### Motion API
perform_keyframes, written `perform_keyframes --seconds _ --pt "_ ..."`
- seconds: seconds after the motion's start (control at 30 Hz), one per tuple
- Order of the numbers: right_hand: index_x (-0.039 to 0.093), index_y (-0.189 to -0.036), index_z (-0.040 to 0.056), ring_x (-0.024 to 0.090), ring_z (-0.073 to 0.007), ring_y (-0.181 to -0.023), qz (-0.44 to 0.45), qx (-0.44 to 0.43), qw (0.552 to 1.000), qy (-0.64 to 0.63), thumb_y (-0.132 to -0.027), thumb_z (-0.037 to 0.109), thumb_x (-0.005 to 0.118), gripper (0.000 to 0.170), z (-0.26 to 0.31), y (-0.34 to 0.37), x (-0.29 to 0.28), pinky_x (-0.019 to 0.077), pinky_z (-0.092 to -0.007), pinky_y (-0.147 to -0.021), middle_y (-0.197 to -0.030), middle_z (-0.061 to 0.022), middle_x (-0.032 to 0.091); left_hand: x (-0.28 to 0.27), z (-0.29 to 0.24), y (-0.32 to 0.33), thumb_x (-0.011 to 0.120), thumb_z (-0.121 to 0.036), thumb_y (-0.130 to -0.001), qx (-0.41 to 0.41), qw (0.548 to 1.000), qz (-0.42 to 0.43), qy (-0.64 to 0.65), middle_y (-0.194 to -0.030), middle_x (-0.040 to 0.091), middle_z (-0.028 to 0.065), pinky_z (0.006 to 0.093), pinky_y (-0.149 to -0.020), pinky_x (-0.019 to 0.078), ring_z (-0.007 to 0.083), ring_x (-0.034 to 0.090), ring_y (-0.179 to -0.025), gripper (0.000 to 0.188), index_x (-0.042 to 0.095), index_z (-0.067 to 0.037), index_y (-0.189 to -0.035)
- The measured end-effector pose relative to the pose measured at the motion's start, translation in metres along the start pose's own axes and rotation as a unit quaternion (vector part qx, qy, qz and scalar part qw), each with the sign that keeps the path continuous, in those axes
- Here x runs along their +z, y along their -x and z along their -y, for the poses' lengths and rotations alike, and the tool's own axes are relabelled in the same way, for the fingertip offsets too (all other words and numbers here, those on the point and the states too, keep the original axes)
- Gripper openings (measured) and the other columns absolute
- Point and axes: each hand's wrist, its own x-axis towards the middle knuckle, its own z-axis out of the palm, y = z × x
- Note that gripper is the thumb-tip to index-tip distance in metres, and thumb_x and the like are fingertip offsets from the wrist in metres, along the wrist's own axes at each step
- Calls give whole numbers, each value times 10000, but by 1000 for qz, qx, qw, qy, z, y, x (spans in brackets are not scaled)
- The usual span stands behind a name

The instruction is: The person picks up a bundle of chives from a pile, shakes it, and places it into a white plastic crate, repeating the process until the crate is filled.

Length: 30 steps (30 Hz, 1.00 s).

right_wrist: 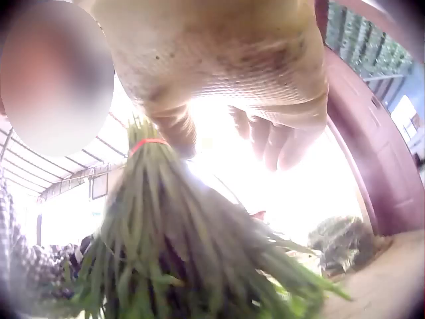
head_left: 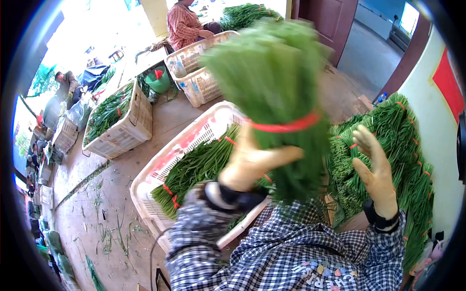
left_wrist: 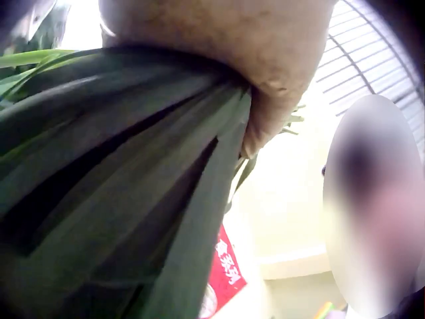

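Observation:
A large bunch of garlic chives (head_left: 276, 72), tied with a red band (head_left: 286, 125), is held up in front of the body, its top blurred. My gloved left hand (head_left: 250, 162) grips it below the band, thumb across the front. The left wrist view has the long flat leaves (left_wrist: 133, 173) close up under the glove (left_wrist: 226, 40). To the right of the bunch, my gloved right hand (head_left: 376, 172) is raised with fingers spread and holds nothing. In the right wrist view, the bunch's leaves (right_wrist: 179, 219) fan out below that glove (right_wrist: 226, 73).
A white plastic crate (head_left: 138, 186) with tied chive bunches lies below the left arm. Stacked bunches (head_left: 398, 126) line the right wall. Other crates (head_left: 141, 116) and a green bucket (head_left: 158, 83) stand farther back. A seated person (head_left: 183, 26) is beyond them.

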Motion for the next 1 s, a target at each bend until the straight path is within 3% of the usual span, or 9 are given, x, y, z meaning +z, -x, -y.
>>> perform_keyframes --seconds 0.23,0.27,0.33,0.43,0.57,0.63,0.77,0.97,1.0 --pt "526 -1481 70 622 -245 -1275 196 128 957 -171 -964 139 690 547 -65 -41 114 526 -363 -1057 -1385 -165 642 -145 -91 63 762 -54 -706 -128 950 -193 -210 -1208 697 97 370 -987 519 227 671 -1088 698 557 2 -1371" --pt "523 -1486 73 612 -267 -1296 221 70 952 -200 -959 171 696 563 -77 -48 147 512 -381 -1075 -1402 -178 635 -159 -96 72 770 -52 -695 -145 940 -195 -238 -1203 696 89 362 -986 516 217 665 -1089 714 557 -7 -1375" --pt "511 -1493 66 604 -353 -1295 276 -63 959 -29 -936 250 721 623 -86 -68 198 478 -399 -1108 -1404 -240 612 -173 -95 90 784 -40 -676 -170 923 -211 -273 -1199 695 73 348 -986 513 196 656 -1088 739 559 -23 -1380" --pt "521 -1458 32 626 -359 -1232 365 -114 924 32 -886 209 741 638 -98 -91 283 490 -412 -1085 -1320 -219 649 -202 -84 121 825 5 -637 -217 891 -246 -312 -1223 684 51 328 -993 510 168 641 -1094 797 559 -28 -1388" --pt "464 -1509 29 542 -304 -1359 413 -201 863 209 -844 198 736 738 -113 -111 373 435 -401 -1139 -1480 -161 560 -228 -68 149 854 -9 -619 -265 857 -202 -393 -1279 646 65 351 -1043 484 192 606 -1165 875 526 -12 -1431" --pt "398 -1563 72 472 -282 -1439 453 -174 832 270 -902 163 600 697 -117 -121 413 346 -423 -1211 -1554 -137 502 -229 -59 149 853 -15 -624 -263 849 -201 -411 -1329 625 88 351 -1063 472 207 591 -1205 913 491 -8 -1462" --pt "384 -1571 126 340 -287 -1535 405 -191 838 312 -1007 164 444 569 -121 -131 468 248 -475 -1265 -1637 -138 393 -256 -32 153 865 -44 -623 -298 854 -208 -372 -1346 634 115 356 -1093 454 215 586 -1252 967 451 5 -1496" --pt "261 -1644 250 235 -258 -1581 442 -262 757 403 -1049 248 413 615 -137 -157 520 66 -526 -1296 -1714 -89 252 -280 -7 102 879 -97 -595 -262 797 -108 -534 -1358 639 202 394 -1105 457 321 604 -1297 1005 460 0 -1504" --pt "280 -1639 257 248 -242 -1574 437 -261 762 400 -1049 254 442 612 -141 -160 522 53 -516 -1299 -1684 -82 327 -281 -3 87 866 -63 -598 -276 776 -87 -560 -1389 621 190 383 -1137 424 303 575 -1332 1017 441 -6 -1520"
